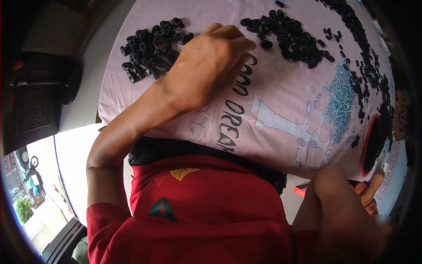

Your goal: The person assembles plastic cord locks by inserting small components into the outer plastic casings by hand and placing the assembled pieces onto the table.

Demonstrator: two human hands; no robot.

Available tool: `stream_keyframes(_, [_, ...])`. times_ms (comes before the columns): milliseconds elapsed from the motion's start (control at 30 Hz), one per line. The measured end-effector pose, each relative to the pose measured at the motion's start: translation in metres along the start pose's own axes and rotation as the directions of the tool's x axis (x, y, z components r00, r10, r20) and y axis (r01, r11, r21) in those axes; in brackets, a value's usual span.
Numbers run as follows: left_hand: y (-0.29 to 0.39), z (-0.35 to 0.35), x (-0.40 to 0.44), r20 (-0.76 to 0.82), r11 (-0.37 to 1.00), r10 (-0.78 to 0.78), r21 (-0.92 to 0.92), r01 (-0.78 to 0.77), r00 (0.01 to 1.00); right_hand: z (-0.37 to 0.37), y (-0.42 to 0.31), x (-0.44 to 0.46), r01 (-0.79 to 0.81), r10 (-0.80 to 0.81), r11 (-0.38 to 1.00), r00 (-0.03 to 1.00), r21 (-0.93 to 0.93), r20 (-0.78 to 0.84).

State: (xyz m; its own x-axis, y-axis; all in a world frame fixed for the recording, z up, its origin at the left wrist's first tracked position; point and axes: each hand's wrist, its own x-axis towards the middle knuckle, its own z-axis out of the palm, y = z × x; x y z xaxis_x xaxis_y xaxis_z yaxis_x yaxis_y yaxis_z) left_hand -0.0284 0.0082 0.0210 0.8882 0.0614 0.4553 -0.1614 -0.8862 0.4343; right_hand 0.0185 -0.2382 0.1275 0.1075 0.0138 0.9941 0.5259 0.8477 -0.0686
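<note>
My left hand is over the pink cloth, its fingers bent down and drawn together. The fingertips are hidden, and I cannot make out what is in them. Close to its left lies a pile of black plastic cord locks with holes in their sides. Beyond its fingers, to the right, is a heap of small black rounded plastic parts. My right arm is folded back toward the camera at the lower right. My right hand is smeared by motion there, with its fingers unclear and a blurred pale spot beside it.
The pink printed cloth covers the table. Tiny silvery springs lie heaped at the right. More black parts trail along the far right, near a red-rimmed dark container. Another person's hand is at the right edge.
</note>
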Motion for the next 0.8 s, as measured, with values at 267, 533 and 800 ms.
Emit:
stream_keyframes(267, [0.002,0.046,0.02,0.057,0.968,0.171,0.174,-0.178,0.984,-0.013,-0.001,-0.007,-0.107,0.107,0.994,0.994,-0.027,-0.021])
stream_keyframes(533, [-0.013,0.04,0.013,-0.068,0.992,0.044,-0.112,-0.051,0.997,-0.018,-0.002,-0.017,-0.249,0.247,0.963,0.968,-0.098,-0.038])
stream_keyframes(800, [-0.022,0.021,0.008,-0.029,0.998,-0.009,-0.065,0.007,1.0,-0.035,0.007,-0.029,-0.407,0.401,0.894,0.913,-0.188,-0.074])
